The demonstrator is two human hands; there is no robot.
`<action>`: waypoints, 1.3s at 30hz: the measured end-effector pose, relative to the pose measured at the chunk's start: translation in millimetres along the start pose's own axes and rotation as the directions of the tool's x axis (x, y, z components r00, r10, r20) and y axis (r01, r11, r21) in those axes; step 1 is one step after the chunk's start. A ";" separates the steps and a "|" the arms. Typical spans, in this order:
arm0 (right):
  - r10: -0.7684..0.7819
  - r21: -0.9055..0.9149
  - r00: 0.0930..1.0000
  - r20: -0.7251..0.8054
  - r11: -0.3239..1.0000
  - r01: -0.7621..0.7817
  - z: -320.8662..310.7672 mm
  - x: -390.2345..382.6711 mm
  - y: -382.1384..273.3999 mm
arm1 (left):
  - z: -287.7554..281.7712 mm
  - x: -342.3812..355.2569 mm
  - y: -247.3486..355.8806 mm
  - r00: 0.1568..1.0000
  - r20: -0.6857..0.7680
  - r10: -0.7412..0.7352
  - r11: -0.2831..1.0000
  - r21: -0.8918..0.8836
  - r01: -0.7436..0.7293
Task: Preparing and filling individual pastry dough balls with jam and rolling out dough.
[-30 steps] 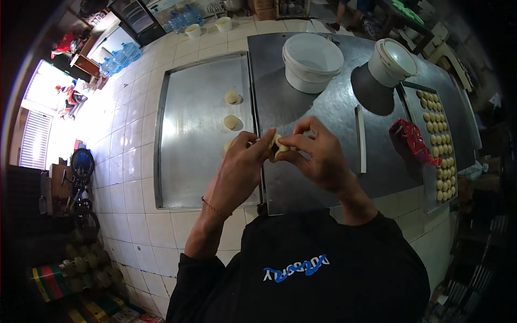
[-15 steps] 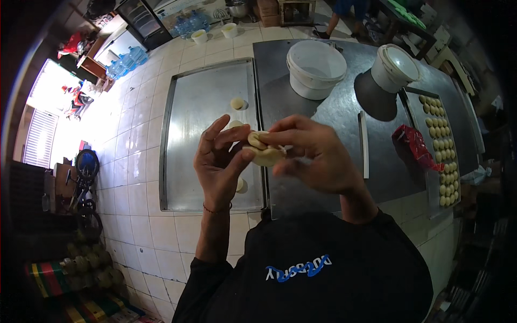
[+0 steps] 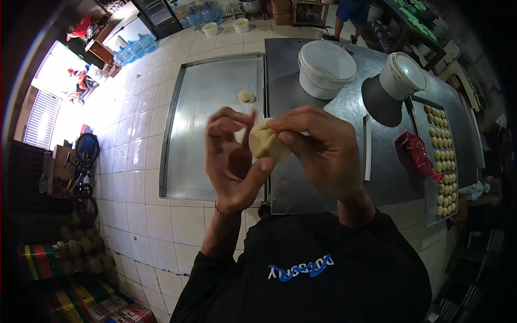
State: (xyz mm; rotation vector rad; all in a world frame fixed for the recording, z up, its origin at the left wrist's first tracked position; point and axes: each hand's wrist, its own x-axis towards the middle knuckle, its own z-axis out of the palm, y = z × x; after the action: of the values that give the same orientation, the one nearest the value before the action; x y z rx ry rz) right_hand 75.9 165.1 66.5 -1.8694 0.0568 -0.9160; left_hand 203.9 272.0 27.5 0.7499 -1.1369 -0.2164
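Pale dough (image 3: 265, 144) has turned, right grip (image 3: 333, 149) pinching it, left grip (image 3: 219, 164) now spread.

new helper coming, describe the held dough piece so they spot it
Find the metal table bearing white buckets. Over its left edge, the person's right hand pinches a pale dough piece. It is creased and held up, while other pieces lie on trays.

A black cloth top (image 3: 350, 274) worn by the person carries a single line of white and blue lettering (image 3: 300, 268) across its chest, slanting upward to the right. Pale marks on the crinkled, shiny red plastic bag (image 3: 418, 155) are too small to read.
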 end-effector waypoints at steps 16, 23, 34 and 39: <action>0.081 -0.011 0.996 0.031 0.997 -0.081 6.4 -6.5 -5.0 | 14.6 -19.4 12.4 0.855 -0.303 -0.421 0.907 -0.152 0.393; 0.220 0.062 0.975 0.024 0.973 -0.222 -4.7 -0.8 -3.3 | 26.6 -21.3 1.2 0.882 -0.275 -0.382 0.897 0.119 0.426; 0.386 -0.068 0.913 0.131 0.922 -0.380 -12.3 12.8 46.5 | 38.7 -6.3 -39.5 0.631 -0.471 -0.616 0.745 -0.091 0.660; 0.430 0.029 0.898 0.093 0.900 -0.434 2.3 36.7 76.6 | 7.3 -4.1 -68.9 0.574 -0.349 -0.741 0.669 -0.303 0.679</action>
State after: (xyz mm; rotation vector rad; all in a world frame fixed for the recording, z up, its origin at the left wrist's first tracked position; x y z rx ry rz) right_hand 130.0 114.0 25.5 -1.7479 0.3814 -0.5239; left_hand 210.1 220.0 -18.0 1.0506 -0.3073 -0.7649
